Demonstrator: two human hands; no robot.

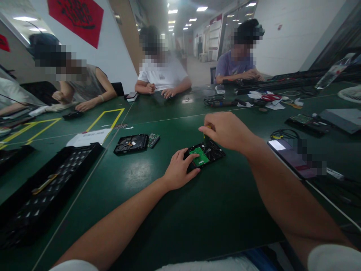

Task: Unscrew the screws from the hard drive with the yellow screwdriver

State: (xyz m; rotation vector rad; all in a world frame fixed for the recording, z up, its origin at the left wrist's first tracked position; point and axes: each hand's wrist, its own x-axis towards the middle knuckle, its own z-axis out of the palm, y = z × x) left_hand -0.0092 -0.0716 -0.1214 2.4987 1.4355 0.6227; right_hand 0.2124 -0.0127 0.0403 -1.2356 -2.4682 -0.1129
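A black hard drive (216, 151) with a green circuit board (201, 160) lies flat on the green table in front of me. My left hand (178, 171) grips its left end, thumb along the near edge and a finger resting on the board. Above the drive, my right hand (227, 130) is closed around a screwdriver (207, 138) with a yellowish handle, held upright. Its tip meets the drive's far side, though the exact contact point is too small to make out. To the left lie a second hard drive (131, 144) and a loose circuit board (153, 140).
A long black tray (70, 177) stands at the left, near a white paper sheet (88, 137). At the right are a phone (291, 158), cables, another drive (307, 124) and a grey box (342, 119). Red scissors (271, 97) lie farther back. Several people sit across the table.
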